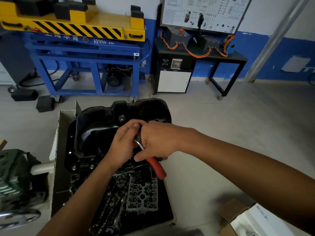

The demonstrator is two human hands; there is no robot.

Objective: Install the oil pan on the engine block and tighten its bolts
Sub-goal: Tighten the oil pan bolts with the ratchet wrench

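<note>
Hands, two, meet over the near right side of one black oil pan (95,126). My left hand (123,144) curls round the head of a single ratchet (156,165), and my right hand (157,142) grips its shank just above the red handle, which sticks out past the pan's near edge. The pan lies bottom-up on the engine block (141,193), its long axis running away from me. Two bolts (74,167) show in its near-left flange. One white-walled box (61,133) holds pan and block.
</note>
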